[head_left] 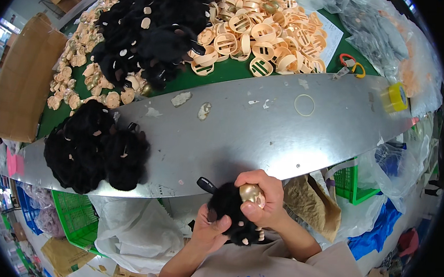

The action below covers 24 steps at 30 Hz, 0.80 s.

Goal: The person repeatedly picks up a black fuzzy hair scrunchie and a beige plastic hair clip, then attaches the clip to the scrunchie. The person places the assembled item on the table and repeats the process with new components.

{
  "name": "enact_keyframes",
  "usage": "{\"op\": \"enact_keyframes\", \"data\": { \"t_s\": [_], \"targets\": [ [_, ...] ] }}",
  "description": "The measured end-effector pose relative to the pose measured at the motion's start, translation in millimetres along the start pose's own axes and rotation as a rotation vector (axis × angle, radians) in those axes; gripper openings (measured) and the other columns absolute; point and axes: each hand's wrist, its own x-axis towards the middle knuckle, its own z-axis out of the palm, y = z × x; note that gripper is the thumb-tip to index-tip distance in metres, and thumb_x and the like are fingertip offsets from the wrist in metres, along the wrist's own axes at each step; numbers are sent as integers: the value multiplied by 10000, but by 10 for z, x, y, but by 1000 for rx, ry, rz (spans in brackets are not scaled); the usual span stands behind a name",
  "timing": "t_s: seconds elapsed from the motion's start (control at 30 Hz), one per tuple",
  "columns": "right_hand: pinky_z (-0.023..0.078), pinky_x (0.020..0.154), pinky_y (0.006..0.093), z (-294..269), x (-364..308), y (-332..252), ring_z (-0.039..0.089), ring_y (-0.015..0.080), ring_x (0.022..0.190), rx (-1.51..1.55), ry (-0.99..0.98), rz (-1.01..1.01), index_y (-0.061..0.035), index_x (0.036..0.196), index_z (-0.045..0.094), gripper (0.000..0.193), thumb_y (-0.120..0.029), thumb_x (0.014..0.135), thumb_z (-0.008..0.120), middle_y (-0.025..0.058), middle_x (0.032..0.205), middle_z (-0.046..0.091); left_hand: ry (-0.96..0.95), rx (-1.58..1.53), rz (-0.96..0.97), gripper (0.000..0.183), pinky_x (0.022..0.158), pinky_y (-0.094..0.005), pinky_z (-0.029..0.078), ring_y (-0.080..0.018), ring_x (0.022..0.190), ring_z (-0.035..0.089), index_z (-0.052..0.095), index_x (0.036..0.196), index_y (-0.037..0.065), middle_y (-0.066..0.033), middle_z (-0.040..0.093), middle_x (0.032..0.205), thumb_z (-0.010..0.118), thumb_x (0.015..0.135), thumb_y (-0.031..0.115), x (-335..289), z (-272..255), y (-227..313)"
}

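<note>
Just over the table's front edge, my left hand [208, 233] is closed around a small black plush toy [225, 203] with a black tag loop. Small beige bits show at the toy's lower end. My right hand [269, 197] grips a shiny gold and peach plastic piece [251, 193] between thumb and fingers, pressed against the plush. Whether the piece is fixed to the toy I cannot tell. Several more black plush toys [97, 150] lie heaped on the left of the grey metal tabletop [223, 123].
Behind the metal top, a green surface carries a black plush heap [157, 36], peach slotted plastic rings [265, 33] and gold-and-peach parts [71, 84]. Scissors [351, 66] and yellow tape [397, 96] lie right. Cardboard [25, 78] stands left; green crates [74, 221] sit below.
</note>
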Motion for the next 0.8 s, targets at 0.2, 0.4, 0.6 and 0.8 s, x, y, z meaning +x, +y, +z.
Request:
{"op": "enact_keyframes", "data": {
  "t_s": [0.2, 0.4, 0.6, 0.8],
  "targets": [
    [458, 554, 287, 23, -34, 131, 574, 183, 635, -60, 25, -39, -10, 1039, 595, 451, -433, 891, 638, 83, 798, 607, -66, 136, 6, 285, 869, -319, 523, -164, 991, 644, 628, 1144, -7, -103, 660, 1138, 706, 882, 76, 28, -45, 59],
    [445, 542, 327, 53, -62, 110, 555, 235, 616, -87, 47, -70, -4, 1039, 591, 479, -466, 962, 492, 100, 757, 577, 70, 560, 3, 254, 846, -243, 480, -89, 933, 623, 653, 1095, -6, -40, 702, 1000, 727, 855, 33, -60, -27, 195],
    [452, 571, 323, -65, -23, -6, 559, 244, 644, -202, -36, -170, -5, 1121, 631, 408, -337, 885, 616, 105, 763, 595, 261, 605, 173, 251, 826, -243, 474, -86, 882, 616, 660, 1100, -5, -16, 700, 969, 728, 864, 51, 24, 158, 175],
    [461, 575, 285, -89, -43, -53, 586, 193, 646, -156, 7, -102, 15, 1064, 692, 413, -318, 827, 756, 84, 797, 663, 253, 652, 187, 202, 822, -242, 473, -79, 880, 604, 672, 1077, -12, -27, 701, 978, 696, 900, 82, 2, 115, 151]
  ]
}}
